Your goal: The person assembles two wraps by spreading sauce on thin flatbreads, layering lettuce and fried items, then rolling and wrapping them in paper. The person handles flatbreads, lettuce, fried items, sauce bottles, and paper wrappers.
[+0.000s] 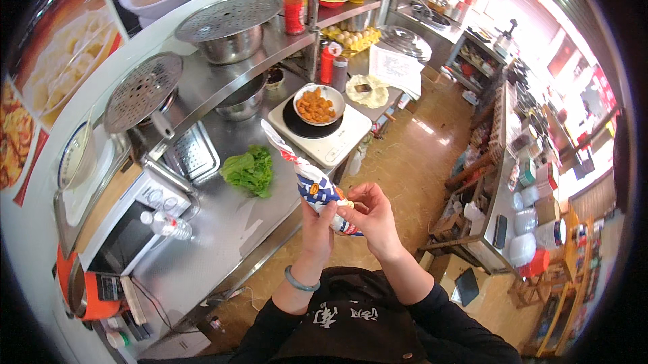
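Packet [314, 185] in blue, white and red, long and slim, is held upright on a slant in front of the apron [358, 327], between the person's two hands, its pale end pointing up and left toward the counter [236, 226]. Left hand [316, 232] grips it from the left, thumb pressed along the near face; how its other fingers lie behind cannot be told. Right hand [378, 219] pinches the packet's right edge between thumb and bent forefinger, close to the left thumb. A bracelet [302, 280] circles the left wrist. Beyond the packet, a white bowl [341, 99] of orange-brown chunks [314, 106] sits on the black plate of a white electric cooker [341, 145]. Green lettuce [248, 170] lies on the counter left of the packet, near a metal tray [194, 153].
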Motion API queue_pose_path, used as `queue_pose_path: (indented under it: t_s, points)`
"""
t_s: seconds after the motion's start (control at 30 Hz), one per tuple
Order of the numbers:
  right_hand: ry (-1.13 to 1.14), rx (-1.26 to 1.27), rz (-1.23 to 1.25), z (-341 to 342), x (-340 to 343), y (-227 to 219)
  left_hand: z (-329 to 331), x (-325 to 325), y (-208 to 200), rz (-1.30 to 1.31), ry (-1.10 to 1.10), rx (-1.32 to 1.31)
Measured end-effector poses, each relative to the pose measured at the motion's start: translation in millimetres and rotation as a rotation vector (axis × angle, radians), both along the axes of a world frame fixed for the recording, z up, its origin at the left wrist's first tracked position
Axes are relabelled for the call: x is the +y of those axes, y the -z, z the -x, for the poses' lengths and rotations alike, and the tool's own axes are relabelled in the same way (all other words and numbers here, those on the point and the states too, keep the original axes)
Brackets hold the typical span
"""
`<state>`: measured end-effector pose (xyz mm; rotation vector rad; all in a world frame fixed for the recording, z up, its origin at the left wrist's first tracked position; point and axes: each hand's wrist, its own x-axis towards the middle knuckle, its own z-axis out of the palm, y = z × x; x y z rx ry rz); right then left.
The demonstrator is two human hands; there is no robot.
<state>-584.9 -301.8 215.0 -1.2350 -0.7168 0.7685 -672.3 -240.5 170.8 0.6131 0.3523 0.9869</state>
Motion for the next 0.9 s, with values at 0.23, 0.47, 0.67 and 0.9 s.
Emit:
queue_pose_path:
  t_s: [0.23,0.47,0.67,0.9]
  points:
    - [-0.027,0.295,0.015,-21.7,-12.6,17.9,-27.6,3.4,15.9,-0.146,0.24,-0.154]
    - [-0.016,0.237,0.13,-75.2,-82.9,36.9,-100.6,-21.0,31.8,0.064,0.43,-0.139]
    - [0.117,0.101,0.223,-164.2,-156.1,75.9,-207.3,-92.5,44.3,-0.08,0.714,0.186]
    - [0.226,0.766,-0.046,-307.4,-286.4,99.5,-361.2,-180.9,64.5,-0.203,0.947,0.218]
